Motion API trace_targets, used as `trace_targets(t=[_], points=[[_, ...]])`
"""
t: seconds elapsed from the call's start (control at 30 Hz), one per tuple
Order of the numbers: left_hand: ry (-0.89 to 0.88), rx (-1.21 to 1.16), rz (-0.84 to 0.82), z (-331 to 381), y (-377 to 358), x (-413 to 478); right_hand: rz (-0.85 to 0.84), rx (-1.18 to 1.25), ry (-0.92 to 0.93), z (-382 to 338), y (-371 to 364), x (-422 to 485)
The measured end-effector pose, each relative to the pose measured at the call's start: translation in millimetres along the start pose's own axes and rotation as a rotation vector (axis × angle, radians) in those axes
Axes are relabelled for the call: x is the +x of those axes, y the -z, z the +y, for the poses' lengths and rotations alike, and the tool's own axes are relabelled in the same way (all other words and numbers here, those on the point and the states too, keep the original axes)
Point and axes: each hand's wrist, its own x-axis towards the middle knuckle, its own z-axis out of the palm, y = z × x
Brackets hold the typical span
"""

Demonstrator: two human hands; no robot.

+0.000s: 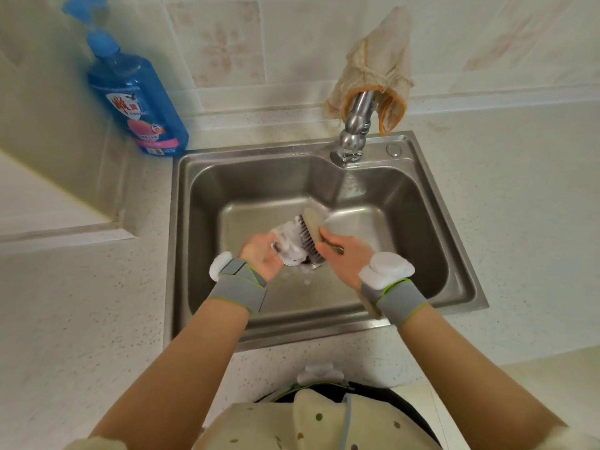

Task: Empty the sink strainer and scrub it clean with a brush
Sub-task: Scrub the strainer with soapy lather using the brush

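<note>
Closed around a foam-covered sink strainer (290,244), the left hand (261,258) steadies it mid-frame over the sink (454,280) while the right hand (344,255) grips the brush (311,229), bristles against it. Soapy metal could slip and drop toward the drain.

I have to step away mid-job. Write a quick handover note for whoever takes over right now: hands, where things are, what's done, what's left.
Left hand: holds the sink strainer over the sink basin; the strainer is covered in white foam.
Right hand: grips the brush, bristles against the strainer.
Faucet: a thin stream appears to run into the basin, clear of the strainer. The soap bottle stands on the counter at the sink's back left corner.
Done: strainer is out of the drain and soaped; no debris shows, though foam hides most of it.
Left: finish scrubbing, rinse off the foam, check it is clean.
</note>
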Motion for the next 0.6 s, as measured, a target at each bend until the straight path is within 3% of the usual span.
trace_targets(t=[0.13,0.3,0.47,0.6], points=[[0.019,0.078,-0.018,-5.1,-4.5,-10.0,-0.012,0.036,0.05,-6.0,-10.7,-1.0],[0.007,0.044,0.176,0.2,15.8,11.6,-0.02,-0.034,-0.03,1.4,-7.6,1.6],[0.07,0.023,0.061,-5.5,2.6,-6.3,0.002,-0.021,0.037,-9.3,-9.3,4.3],[-0.034,0.026,0.141,6.6,3.0,-4.2,0.071,-0.02,-0.024,8.2,1.0,2.9]])
